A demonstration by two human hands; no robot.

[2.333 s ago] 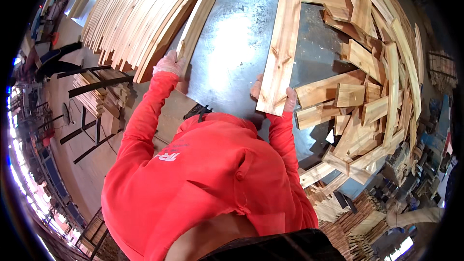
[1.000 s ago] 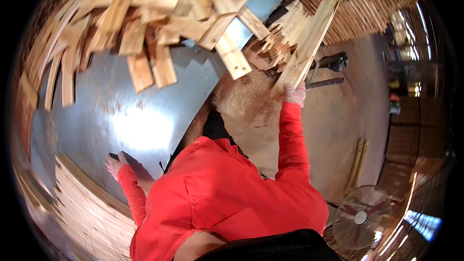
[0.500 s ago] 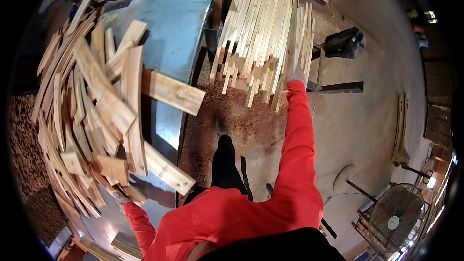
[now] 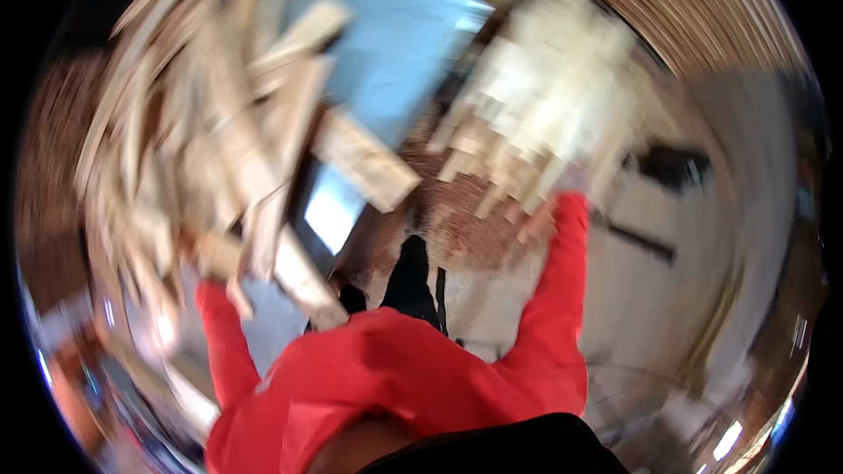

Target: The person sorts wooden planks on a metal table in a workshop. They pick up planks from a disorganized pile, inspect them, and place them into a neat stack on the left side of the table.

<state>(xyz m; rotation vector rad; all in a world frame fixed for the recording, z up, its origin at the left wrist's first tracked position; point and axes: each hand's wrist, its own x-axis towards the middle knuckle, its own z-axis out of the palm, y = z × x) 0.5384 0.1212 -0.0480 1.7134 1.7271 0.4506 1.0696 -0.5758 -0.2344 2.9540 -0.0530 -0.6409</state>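
My right arm stretches forward to a stack of pale wooden strips [image 4: 549, 79], and my right hand [image 4: 572, 179] is at their near right ends. Motion smears its fingers, so whether they grip a strip does not show. On the left, my left hand [image 4: 197, 262] reaches to the near side of a heap of loose wooden boards [image 4: 230, 136]. Blur and the boards mostly hide its fingers. One short board [image 4: 369, 158] juts from the heap past the metal table's edge, and another [image 4: 307, 279] slants toward my body.
The heap lies on a shiny metal table [image 4: 386, 26]. Sawdust covers the brown floor [image 4: 465, 211] between table and stack. A dark object [image 4: 672, 165] and a dark bar [image 4: 637, 237] are right of the stack. More stacked wood [image 4: 676, 0] stands at the far right.
The view has swung, so table, heap and stack appear shifted right and turned, with strong blur. My left hand now appears farther forward against the heap; my right hand remains at the strips.
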